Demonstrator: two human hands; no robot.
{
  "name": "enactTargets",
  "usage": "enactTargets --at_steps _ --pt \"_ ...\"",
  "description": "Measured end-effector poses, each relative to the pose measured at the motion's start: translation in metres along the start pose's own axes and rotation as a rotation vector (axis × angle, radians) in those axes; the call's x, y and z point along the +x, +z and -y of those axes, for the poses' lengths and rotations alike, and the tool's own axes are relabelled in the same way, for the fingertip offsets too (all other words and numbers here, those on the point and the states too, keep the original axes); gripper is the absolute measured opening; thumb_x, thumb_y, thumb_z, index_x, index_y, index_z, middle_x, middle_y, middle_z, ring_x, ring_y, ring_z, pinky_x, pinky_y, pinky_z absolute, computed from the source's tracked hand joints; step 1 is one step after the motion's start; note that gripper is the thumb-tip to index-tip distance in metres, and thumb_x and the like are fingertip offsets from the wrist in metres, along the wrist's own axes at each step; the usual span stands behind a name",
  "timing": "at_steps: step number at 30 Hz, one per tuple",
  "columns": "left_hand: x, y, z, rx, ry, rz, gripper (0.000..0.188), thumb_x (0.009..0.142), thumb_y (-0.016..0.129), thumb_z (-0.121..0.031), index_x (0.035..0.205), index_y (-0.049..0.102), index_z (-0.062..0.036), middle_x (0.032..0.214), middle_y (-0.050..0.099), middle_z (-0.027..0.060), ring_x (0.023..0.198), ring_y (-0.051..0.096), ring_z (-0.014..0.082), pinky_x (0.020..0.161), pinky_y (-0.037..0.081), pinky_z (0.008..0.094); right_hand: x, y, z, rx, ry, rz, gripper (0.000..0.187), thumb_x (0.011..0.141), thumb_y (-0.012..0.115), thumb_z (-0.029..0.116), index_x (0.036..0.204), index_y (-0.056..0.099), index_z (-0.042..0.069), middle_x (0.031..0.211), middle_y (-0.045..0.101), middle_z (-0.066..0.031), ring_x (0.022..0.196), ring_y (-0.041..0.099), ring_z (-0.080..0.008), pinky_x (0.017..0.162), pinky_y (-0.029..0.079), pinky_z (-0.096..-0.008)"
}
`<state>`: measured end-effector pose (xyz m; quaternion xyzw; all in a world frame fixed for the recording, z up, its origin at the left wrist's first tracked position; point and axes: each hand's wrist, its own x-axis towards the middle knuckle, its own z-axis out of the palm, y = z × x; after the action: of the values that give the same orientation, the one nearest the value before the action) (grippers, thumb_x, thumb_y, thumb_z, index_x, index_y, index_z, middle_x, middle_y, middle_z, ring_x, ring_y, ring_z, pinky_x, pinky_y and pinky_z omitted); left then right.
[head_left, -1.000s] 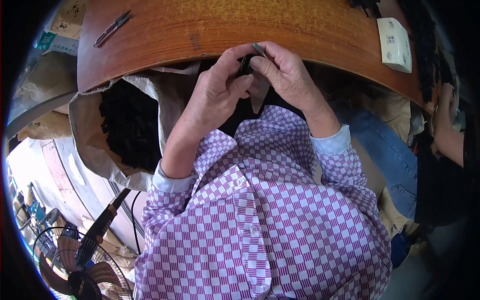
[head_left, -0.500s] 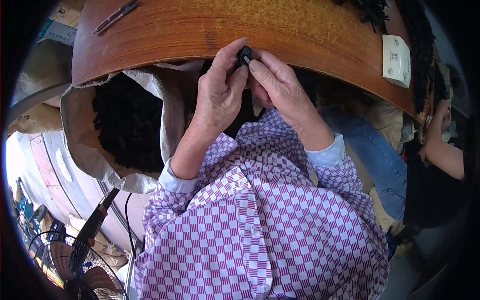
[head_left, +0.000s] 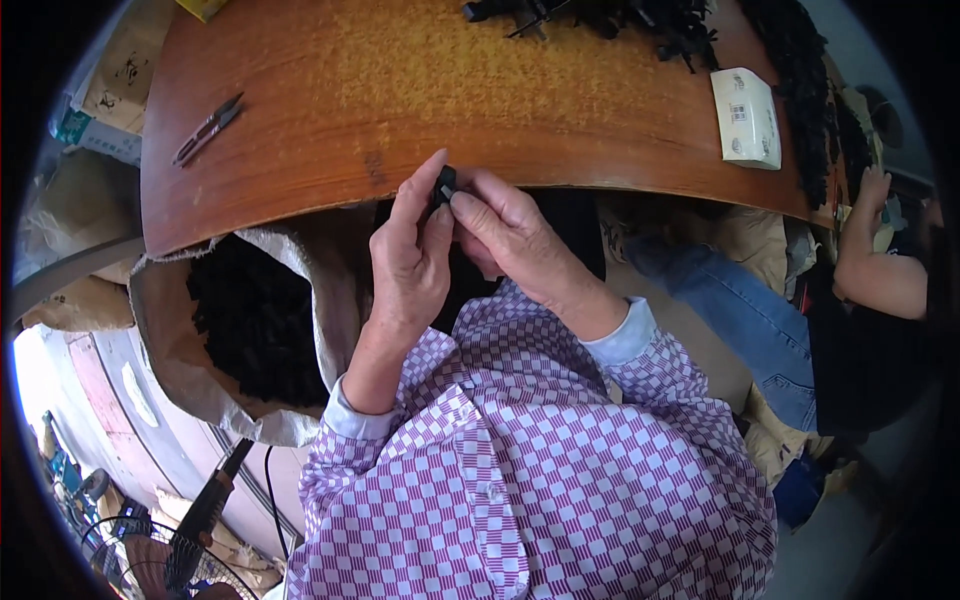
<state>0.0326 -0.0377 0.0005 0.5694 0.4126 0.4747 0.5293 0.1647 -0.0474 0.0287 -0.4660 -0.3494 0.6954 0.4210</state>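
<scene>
Between my two hands, just off the table's near edge, is a small black piece (head_left: 446,181), probably rubber or plastic. My left hand (head_left: 408,250) pinches it between thumb and fingers. From the other side my right hand (head_left: 518,232) closes on the same piece, its thumb pressed against it. Fingers cover most of the piece, so its exact shape cannot be made out. Below and left of my hands stands an open woven sack (head_left: 343,335), with many small black pieces (head_left: 255,330) inside.
The wooden table (head_left: 330,110) carries thread snips (head_left: 208,130) at left, a white tissue pack (head_left: 746,118) at right and a heap of black parts (head_left: 640,22) at the far side. A fan (head_left: 150,560) stands lower left. A co-worker's arm (head_left: 880,250) and jeans (head_left: 740,310) show at right.
My view has shifted, so more of the tabletop and the black heap show, and my hands appear lower and further left. Both hands still grip the black piece.
</scene>
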Motion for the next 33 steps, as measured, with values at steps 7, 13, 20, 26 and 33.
enactTargets --at_steps 7,13,20,26,33 --pt "0.01 0.002 -0.005 0.385 0.139 0.018 0.043 0.086 0.051 0.008 0.127 0.051 -0.003 0.1 0.065 0.0165 0.088 0.065 0.0208 0.075 0.051 0.028 0.009 -0.011 0.0 -0.009 0.013 0.012 0.028 0.1 0.044 0.018 0.125 0.048 0.006 0.065 0.044 0.0066 0.049 0.039 -0.0014 0.04 0.03 -0.0172" --pt "0.013 0.0 -0.018 0.17 0.008 0.069 0.044 0.088 0.05 0.006 0.131 0.045 -0.0053 0.1 0.065 0.0117 0.091 0.066 0.0216 0.075 0.052 0.0273 0.023 -0.05 0.047 -0.509 -0.061 0.141 0.035 0.095 0.053 0.026 0.122 0.051 0.004 0.066 0.048 0.0053 0.052 0.041 -0.0033 0.047 0.034 -0.0175" --pt "0.019 0.004 -0.027 -0.848 -0.627 0.002 0.018 0.097 0.048 -0.018 0.114 0.05 -0.0108 0.096 0.063 0.0114 0.09 0.064 0.0233 0.078 0.051 0.0311 0.098 -0.111 0.09 -0.972 -0.688 -0.525 0.027 0.088 0.063 0.023 0.104 0.058 0.002 0.066 0.054 -0.0028 0.057 0.05 -0.0119 0.051 0.041 -0.0259" --pt "0.019 -0.003 0.001 -0.899 -0.539 0.212 0.014 0.096 0.053 -0.022 0.095 0.052 -0.0079 0.092 0.059 0.01 0.08 0.058 0.0185 0.066 0.05 0.0277 0.093 -0.102 0.077 -0.893 -0.78 -0.475 0.021 0.092 0.058 0.023 0.089 0.062 0.003 0.07 0.061 0.0002 0.057 0.049 -0.0055 0.051 0.039 -0.0208" --pt "0.048 0.015 -0.035 0.408 0.125 -0.186 0.038 0.083 0.067 -0.009 0.115 0.05 0.0009 0.087 0.063 0.0143 0.073 0.061 0.0195 0.065 0.05 0.0315 0.027 -0.047 0.052 -0.845 -0.751 -0.235 0.011 0.088 0.063 0.01 0.086 0.059 0.0 0.076 0.064 -0.0036 0.067 0.059 -0.009 0.06 0.048 -0.0225"
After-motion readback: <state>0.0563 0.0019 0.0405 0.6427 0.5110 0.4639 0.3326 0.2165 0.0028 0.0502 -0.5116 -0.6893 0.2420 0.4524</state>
